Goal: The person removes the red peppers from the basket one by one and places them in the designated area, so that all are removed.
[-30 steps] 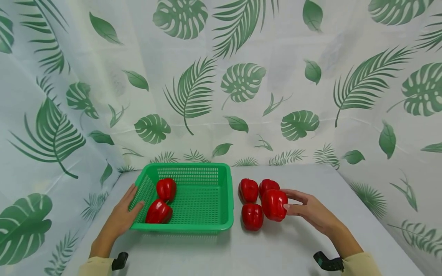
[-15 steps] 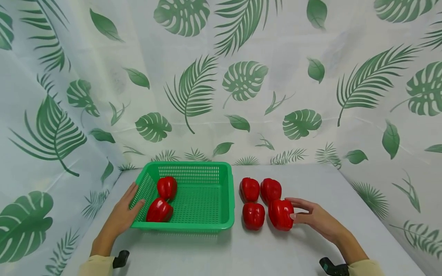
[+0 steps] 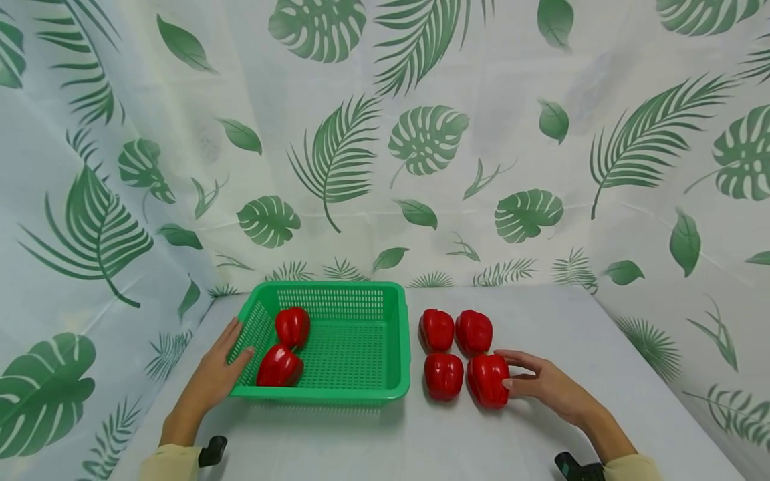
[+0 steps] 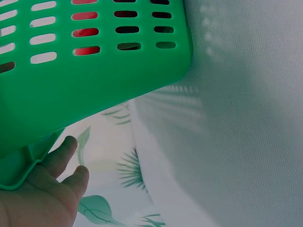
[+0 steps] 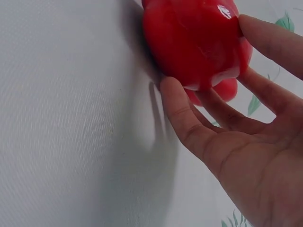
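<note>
My right hand (image 3: pixel 550 387) pinches a red bell pepper (image 3: pixel 486 379) from its right side, fingers and thumb at its edges. That pepper sits on the table at the front right of a two-by-two cluster. Beside it are a front-left pepper (image 3: pixel 443 377), a back-left pepper (image 3: pixel 436 330) and a back-right pepper (image 3: pixel 474 332). On the left, my left hand (image 3: pixel 210 374) rests with extended fingers against the left side of a green basket (image 3: pixel 319 395). Two red bell peppers lie inside the basket, one farther back (image 3: pixel 293 327) and one nearer (image 3: pixel 279 366).
A white cloth covers the table (image 3: pixel 385 444). Leaf-printed curtains (image 3: pixel 361 167) rise behind and along both sides. The basket's right wall stands a short way left of the pepper cluster.
My right hand has carried its bell pepper right and down from over the cluster onto the table, beside the front-left one. My left hand has stayed at the basket.
</note>
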A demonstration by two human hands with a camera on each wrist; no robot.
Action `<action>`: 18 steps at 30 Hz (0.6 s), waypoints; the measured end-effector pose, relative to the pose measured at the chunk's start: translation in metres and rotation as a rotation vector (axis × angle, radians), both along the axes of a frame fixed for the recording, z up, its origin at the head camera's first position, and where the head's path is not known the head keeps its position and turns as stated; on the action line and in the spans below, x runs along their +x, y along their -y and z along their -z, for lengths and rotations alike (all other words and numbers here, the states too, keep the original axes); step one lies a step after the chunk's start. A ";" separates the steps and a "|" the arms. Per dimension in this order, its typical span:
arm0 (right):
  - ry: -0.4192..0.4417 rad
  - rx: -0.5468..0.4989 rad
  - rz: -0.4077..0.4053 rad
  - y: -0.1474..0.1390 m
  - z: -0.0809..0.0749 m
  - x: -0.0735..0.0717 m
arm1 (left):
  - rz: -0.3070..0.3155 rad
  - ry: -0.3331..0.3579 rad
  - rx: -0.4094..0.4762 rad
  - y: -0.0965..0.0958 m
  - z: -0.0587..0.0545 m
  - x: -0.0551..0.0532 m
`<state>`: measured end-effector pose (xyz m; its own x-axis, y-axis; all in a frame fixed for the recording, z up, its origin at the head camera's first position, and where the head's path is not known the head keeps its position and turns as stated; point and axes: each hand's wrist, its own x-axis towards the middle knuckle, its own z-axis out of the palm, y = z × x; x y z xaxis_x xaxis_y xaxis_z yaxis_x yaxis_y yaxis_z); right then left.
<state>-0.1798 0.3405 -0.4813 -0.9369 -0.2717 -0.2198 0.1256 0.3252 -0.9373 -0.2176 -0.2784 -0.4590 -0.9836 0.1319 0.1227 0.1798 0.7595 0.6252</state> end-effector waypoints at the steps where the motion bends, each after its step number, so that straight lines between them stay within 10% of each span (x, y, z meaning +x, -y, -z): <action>1: -0.005 0.006 0.001 0.000 0.000 0.000 | 0.000 0.000 0.000 0.000 0.000 0.000; 18: -0.009 0.061 0.038 0.009 -0.002 0.001 | -0.002 -0.006 -0.002 0.000 0.001 -0.001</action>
<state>-0.1789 0.3313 -0.4797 -0.9483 -0.2227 -0.2261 0.1302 0.3770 -0.9170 -0.2182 -0.2780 -0.4601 -0.9832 0.1298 0.1287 0.1819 0.7614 0.6222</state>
